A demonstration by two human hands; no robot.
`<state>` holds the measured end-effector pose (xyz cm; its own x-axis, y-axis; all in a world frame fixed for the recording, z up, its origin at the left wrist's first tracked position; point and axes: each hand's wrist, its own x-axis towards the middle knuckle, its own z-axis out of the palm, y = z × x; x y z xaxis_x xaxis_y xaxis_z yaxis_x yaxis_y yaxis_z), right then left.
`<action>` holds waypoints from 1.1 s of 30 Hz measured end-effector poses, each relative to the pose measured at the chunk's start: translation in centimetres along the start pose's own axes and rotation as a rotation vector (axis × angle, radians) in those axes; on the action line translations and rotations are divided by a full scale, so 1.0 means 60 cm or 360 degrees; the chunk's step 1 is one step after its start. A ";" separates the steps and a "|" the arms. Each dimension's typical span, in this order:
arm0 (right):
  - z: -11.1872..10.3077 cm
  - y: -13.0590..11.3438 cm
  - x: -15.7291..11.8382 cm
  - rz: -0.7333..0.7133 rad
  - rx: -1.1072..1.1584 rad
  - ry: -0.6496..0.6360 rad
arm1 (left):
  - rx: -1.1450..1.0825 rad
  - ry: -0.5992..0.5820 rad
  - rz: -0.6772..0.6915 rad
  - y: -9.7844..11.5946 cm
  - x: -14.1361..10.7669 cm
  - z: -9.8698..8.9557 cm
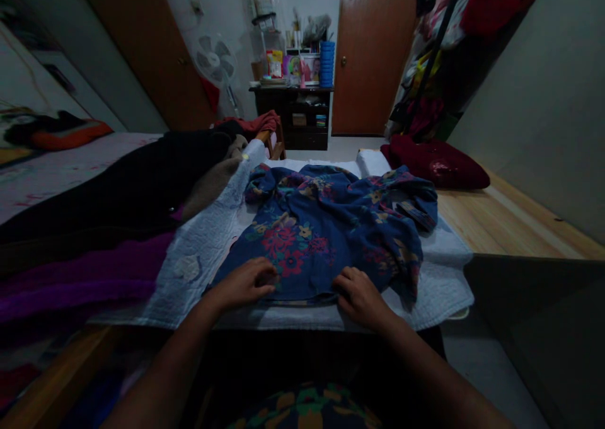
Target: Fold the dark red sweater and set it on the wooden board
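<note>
A blue floral shirt [326,234] lies spread and wrinkled on a white quilted cloth [203,252], its hem toward me. My left hand [246,282] rests on the lower left part of the shirt, fingers bent and thumb apart from them. At the hem, right of the middle, my right hand [362,295] has its fingers curled over the fabric, with the thumb below, gripping the edge. Both sleeves lie at the far side, and the right one is partly bunched.
Dark and purple clothes [123,259] are heaped to the left. A maroon cushion-like bundle [435,161] sits on a wooden surface [501,224] at right. Farther back stand a white fan [215,60], a dark cabinet [293,123] and a brown door [373,57].
</note>
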<state>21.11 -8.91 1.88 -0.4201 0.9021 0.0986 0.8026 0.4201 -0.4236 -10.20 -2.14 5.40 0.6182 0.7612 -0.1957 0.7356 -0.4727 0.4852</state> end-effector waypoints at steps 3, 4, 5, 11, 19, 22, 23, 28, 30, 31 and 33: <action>0.000 -0.007 0.005 -0.0040 0.0135 -0.0014 | 0.0341 0.0325 -0.0191 -0.016 0.012 -0.009; 0.002 -0.008 0.008 -0.0048 0.0167 -0.0026 | 0.0475 0.0434 -0.0310 -0.022 0.016 -0.010; 0.004 -0.008 0.010 -0.0048 0.0190 -0.0033 | 0.0593 0.0526 -0.0448 -0.028 0.020 -0.010; 0.014 0.005 0.019 0.0018 0.0351 0.0004 | 0.0808 0.0636 -0.1053 -0.057 0.034 -0.014; 0.019 0.020 0.021 -0.0011 0.0531 0.0050 | 0.0692 0.0938 -0.0955 -0.056 0.037 -0.036; 0.021 0.021 0.019 -0.0019 0.0523 0.0050 | 0.0736 0.1101 -0.0954 -0.064 0.021 -0.047; 0.021 0.020 0.018 -0.0020 0.0499 0.0041 | 0.0772 0.1097 -0.0991 -0.068 0.016 -0.048; 0.026 0.012 0.015 0.0004 0.0307 0.0013 | 0.1031 0.0912 -0.0978 -0.051 0.022 -0.023; 0.024 0.006 0.014 0.0013 0.0286 0.0007 | 0.0991 0.0957 -0.0741 -0.015 0.039 -0.002; 0.021 0.003 0.013 0.0015 0.0287 -0.0005 | 0.0895 0.0936 -0.0562 0.009 0.049 0.010; 0.012 -0.001 0.012 0.0005 0.0294 -0.0047 | 0.0575 0.0756 -0.0085 0.062 0.066 0.036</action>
<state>20.45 -8.34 1.35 -0.4322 0.8989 0.0716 0.7137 0.3895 -0.5822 -4.41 -1.82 4.59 0.4476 0.8639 0.2308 0.8614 -0.4858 0.1482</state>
